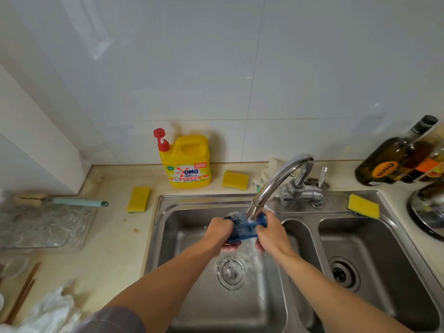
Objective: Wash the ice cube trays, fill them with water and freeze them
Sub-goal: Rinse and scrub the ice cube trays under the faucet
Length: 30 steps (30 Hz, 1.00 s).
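A: Blue tray [242, 228], soft plastic by the look of it, held over the left basin of the sink [182, 203], directly under the tap [276, 181]. Water is running onto it and splashing down toward the drain [231, 272].

B: Grip?

A: Left hand [219, 233] has its fingers curled round the left end, and the right hand [270, 233] does the same at the right end. Both are closed firmly on it.

B: My read is that this is washing under the stream. To do it well, face the cups up to the water, tilt so each row floods and empties, and flex it gently. Hold it lower in the basin to cut splash.

A: Noted. A soap bottle [186, 162] and a yellow sponge [235, 180] sit on the counter [115, 236] behind the sink, within reach. I cannot tell whether suds remain in the cups.
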Tool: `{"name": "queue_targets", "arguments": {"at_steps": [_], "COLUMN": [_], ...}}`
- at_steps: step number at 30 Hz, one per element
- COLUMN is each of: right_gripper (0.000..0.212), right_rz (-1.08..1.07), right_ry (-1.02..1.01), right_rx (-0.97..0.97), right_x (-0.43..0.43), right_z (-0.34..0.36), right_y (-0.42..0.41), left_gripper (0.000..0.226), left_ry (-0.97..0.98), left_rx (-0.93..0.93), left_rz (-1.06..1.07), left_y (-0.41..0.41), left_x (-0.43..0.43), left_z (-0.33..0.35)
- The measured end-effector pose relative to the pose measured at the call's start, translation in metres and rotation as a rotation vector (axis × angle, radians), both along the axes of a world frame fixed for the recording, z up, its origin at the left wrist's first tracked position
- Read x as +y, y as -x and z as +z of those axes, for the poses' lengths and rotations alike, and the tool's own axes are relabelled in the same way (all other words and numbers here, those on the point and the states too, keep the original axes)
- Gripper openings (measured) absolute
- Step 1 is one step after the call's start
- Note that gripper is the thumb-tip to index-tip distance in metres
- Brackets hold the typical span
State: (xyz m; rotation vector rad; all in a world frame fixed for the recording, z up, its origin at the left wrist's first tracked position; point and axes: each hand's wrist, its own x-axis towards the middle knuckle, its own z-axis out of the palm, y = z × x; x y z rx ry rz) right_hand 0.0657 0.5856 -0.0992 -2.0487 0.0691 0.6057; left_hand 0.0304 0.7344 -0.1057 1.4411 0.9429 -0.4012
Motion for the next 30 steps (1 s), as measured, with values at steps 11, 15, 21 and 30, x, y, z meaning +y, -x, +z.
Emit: {"name": "queue_targets", "arguments": {"at_steps": [11, 15, 21, 30], "right_gripper": [0.036, 0.042, 0.049, 0.043], "right_rz": [-0.015, 0.063, -0.014, -0.114], "right_ry": [0.063, 0.068, -0.011, -0.055], "right_rx": [-0.107, -0.218, -0.201, -0.14], "right_x": [-0.002, 0.005, -0.011, -0.023], "right_z": [0.012, 0.022, 0.026, 0.023], "right_y": [-0.002, -0.002, -0.009, -0.014], "left_gripper": [0.015, 0.018, 0.019, 0.022], "left_ry": [0.182, 0.24, 0.238, 0.335], "left_rx": [-0.068, -0.05, -0.107, -0.171], "left_rz": [0.058, 0.032, 0.006, 0.059], "left_y": [-0.004, -0.003, -0.004, -0.004], "left_x": [-0.007, -0.005, -0.007, -0.019], "left_z": [-0.012, -0.013, -0.014, -0.016]}}
